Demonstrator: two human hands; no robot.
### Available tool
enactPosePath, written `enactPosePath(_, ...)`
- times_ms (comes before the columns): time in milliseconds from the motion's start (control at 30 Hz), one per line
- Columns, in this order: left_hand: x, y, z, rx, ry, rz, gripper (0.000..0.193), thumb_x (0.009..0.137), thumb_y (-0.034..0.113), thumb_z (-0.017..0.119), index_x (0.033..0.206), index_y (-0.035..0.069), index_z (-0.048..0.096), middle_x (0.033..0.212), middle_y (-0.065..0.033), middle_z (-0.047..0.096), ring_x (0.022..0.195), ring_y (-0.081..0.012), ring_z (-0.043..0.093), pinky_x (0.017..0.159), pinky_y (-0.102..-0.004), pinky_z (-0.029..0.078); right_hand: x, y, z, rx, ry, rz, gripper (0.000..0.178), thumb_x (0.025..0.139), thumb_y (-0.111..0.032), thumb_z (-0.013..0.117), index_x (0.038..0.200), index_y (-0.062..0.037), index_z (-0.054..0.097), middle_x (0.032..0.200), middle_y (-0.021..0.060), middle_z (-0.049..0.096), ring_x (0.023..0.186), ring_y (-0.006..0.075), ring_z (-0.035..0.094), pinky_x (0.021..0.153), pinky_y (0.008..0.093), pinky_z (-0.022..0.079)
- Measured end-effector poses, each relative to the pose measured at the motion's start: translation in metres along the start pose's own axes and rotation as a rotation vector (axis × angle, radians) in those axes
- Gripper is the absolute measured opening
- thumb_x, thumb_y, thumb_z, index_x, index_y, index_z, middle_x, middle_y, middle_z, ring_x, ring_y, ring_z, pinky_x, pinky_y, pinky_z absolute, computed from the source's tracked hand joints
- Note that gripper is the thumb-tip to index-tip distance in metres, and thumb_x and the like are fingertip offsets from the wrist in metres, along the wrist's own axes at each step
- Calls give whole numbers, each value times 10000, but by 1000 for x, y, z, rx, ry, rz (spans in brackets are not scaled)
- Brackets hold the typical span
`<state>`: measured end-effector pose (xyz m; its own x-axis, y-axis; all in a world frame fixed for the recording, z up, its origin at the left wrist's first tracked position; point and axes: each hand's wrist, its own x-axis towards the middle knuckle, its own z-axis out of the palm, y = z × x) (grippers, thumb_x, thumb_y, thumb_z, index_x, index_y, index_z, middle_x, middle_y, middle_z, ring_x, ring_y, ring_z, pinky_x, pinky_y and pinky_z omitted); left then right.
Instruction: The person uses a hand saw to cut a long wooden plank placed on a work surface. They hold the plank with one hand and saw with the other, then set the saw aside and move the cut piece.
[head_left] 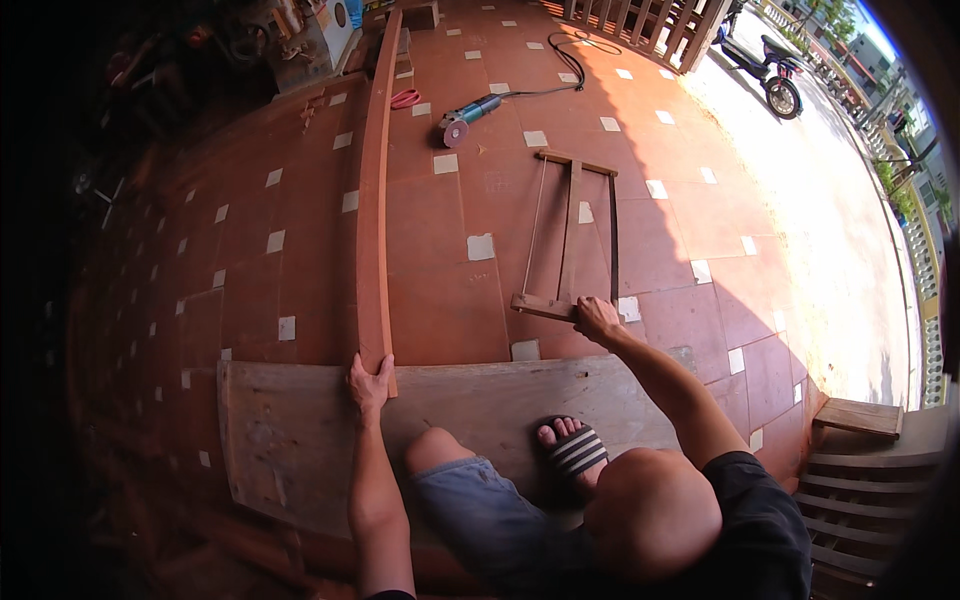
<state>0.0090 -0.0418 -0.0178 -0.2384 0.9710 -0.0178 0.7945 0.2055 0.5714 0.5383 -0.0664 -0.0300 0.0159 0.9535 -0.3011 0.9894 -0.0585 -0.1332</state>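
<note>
A long reddish wooden beam (pixel 372 220) runs away from me across the floor, its near end over a worn wooden bench (pixel 290 425). My left hand (pixel 370 382) is closed around the beam close to that end, thumb on its right side. Off to the right, my right hand (pixel 598 318) grips the near right corner of a wooden frame saw (pixel 571 230). The saw is held over the tiles, apart from the beam, its dark blade strip along the right side and a thin cord along the left. My fingers partly hide that corner.
An angle grinder (pixel 470 118) with its cable lies on the tiled floor beyond the saw, near a small red-handled tool (pixel 405 98). A slatted wooden seat (pixel 860 510) stands at the lower right. My sandalled foot (pixel 577 450) rests on the bench. Outside is a parked scooter (pixel 775 75).
</note>
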Motion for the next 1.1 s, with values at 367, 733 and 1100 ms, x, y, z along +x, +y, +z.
enactPosePath(367,-2,26,-18,301,33,34,795,900,615,714,1441,58,545,1346,-241,639,1267,-459,559,1054,-546,474,63,-97,18,644,312,-62,444,919,-369,787,1145,-4,677,1164,227,714,1094,427,689,915,513,565)
enactPosePath(733,-64,26,-82,272,-164,21,887,982,668,592,1588,47,412,1584,-217,477,1428,-423,474,1197,-506,392,2,-197,52,623,208,-422,294,996,-279,694,1171,-45,663,1191,159,679,1110,384,645,944,493,523)
enactPosePath(1100,-149,5,-304,623,-368,-144,855,969,583,679,1580,43,420,1524,-195,546,1400,-375,524,1165,-495,436,4,-210,38,511,17,-593,267,1088,-227,504,1098,-18,669,1096,231,679,1021,450,637,904,539,515)
